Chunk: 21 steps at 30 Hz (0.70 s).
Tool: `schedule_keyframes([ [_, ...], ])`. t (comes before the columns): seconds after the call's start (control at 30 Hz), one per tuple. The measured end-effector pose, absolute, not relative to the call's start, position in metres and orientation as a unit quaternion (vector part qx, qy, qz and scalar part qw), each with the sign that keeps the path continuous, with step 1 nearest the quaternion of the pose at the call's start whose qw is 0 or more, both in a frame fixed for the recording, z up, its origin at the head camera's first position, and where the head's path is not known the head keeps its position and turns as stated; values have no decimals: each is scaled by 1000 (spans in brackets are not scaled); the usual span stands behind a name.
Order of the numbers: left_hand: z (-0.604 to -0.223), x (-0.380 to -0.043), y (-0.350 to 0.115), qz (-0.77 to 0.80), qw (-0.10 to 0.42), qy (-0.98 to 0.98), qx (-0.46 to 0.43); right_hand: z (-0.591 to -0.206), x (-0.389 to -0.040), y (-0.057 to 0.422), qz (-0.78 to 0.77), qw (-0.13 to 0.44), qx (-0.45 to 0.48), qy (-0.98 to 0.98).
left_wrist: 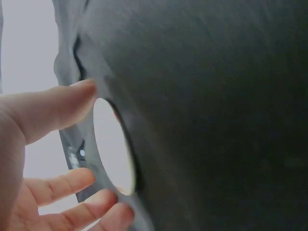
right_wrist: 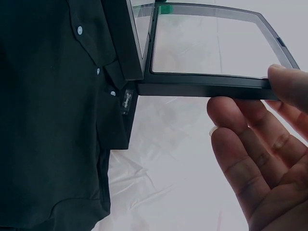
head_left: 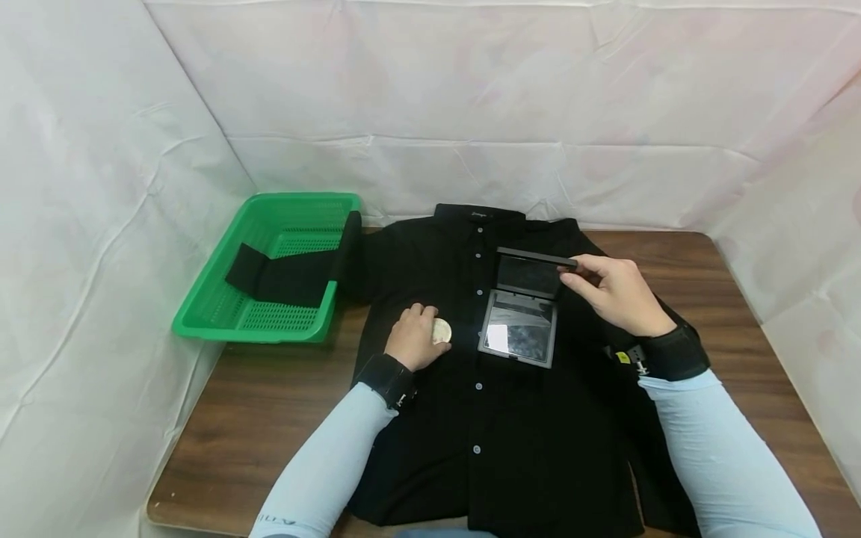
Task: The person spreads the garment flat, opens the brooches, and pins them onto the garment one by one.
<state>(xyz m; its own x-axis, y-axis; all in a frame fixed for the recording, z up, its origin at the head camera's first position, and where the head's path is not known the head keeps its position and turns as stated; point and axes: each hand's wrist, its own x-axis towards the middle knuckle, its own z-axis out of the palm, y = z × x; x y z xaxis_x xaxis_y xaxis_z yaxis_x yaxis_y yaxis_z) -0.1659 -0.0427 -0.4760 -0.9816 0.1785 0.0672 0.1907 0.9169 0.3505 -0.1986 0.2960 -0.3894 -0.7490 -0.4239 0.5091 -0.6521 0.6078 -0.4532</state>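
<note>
A pale, coin-like disc (head_left: 441, 331) is on the front of a black button-up shirt (head_left: 430, 418). My left hand (head_left: 413, 336) holds the disc by its rim, thumb at one edge and fingertips at the opposite one. To the right, a dark hinged display case (head_left: 518, 329) with clear panes lies unfolded, its lower half flat on the shirt and its lid (head_left: 528, 275) raised. With thumb and fingers, my right hand (head_left: 615, 291) pinches the lid's outer corner. In the right wrist view, the thumb (right_wrist: 288, 84) presses the lid's frame from one side, fingers from the other.
A green plastic basket (head_left: 195, 310) stands at the back left, with a black shirt sleeve (head_left: 296, 280) draped over its rim and inside. The shirt covers much of the brown wooden table (head_left: 269, 418). White cloth walls (head_left: 471, 90) enclose the back and sides.
</note>
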Motion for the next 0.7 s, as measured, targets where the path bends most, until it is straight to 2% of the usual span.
schedule_keyframes([
  [0.43, -454, -143, -23, -379, 2, -907, -186, -388, -199, 296, 332, 180, 308, -873],
  [0.7, -455, -137, -14, -444, 32, -876, -184, -388, -197, 295, 339, 186, 308, -869],
])
